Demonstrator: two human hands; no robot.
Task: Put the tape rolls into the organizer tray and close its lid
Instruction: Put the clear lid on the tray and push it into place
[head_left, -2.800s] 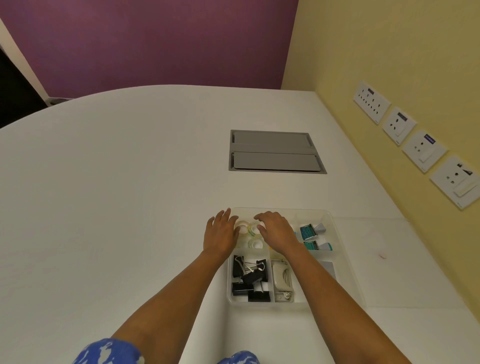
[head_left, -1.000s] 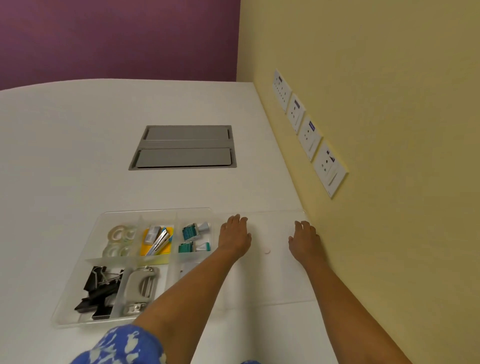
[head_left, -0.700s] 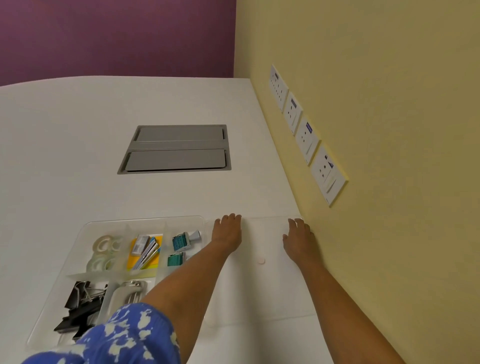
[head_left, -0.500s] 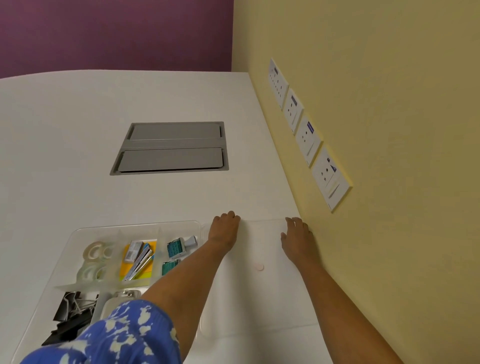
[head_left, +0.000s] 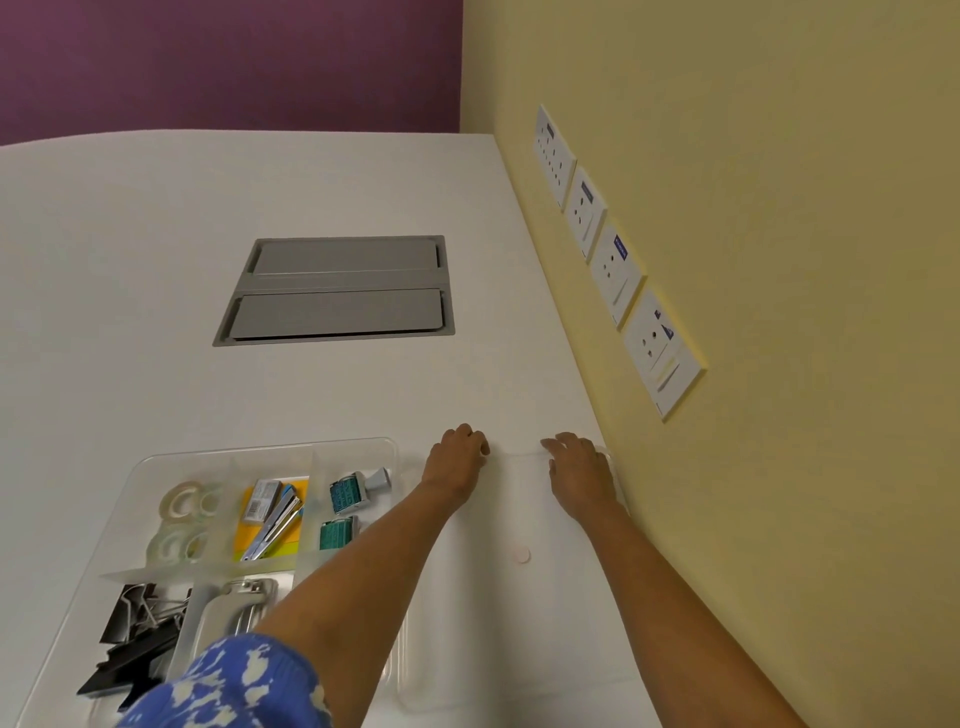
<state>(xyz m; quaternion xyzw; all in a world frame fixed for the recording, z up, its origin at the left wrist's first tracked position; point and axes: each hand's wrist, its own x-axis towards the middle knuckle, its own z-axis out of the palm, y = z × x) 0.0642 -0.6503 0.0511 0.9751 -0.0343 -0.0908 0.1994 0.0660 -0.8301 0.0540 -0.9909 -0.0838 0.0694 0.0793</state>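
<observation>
The clear organizer tray (head_left: 270, 451) lies at the lower left of the white table. Several clear tape rolls (head_left: 183, 520) sit in its far left compartment. The flat clear lid (head_left: 511, 597) lies on the table just right of the tray, with a small pink dot near its middle. My left hand (head_left: 457, 460) curls over the lid's far edge near its left corner. My right hand (head_left: 581, 470) grips the same far edge near the right corner, close to the yellow wall. That edge looks slightly raised off the table.
The tray also holds black binder clips (head_left: 134, 649), a stapler (head_left: 236, 610), yellow sticky notes (head_left: 270, 525) and teal staple boxes (head_left: 345, 512). A grey cable hatch (head_left: 337, 291) is set into the table farther back. The yellow wall with several sockets (head_left: 618, 270) stands right beside the lid.
Both hands left the tape compartment and moved right to the lid. In the last second they slid to its far edge and curled their fingers over it.
</observation>
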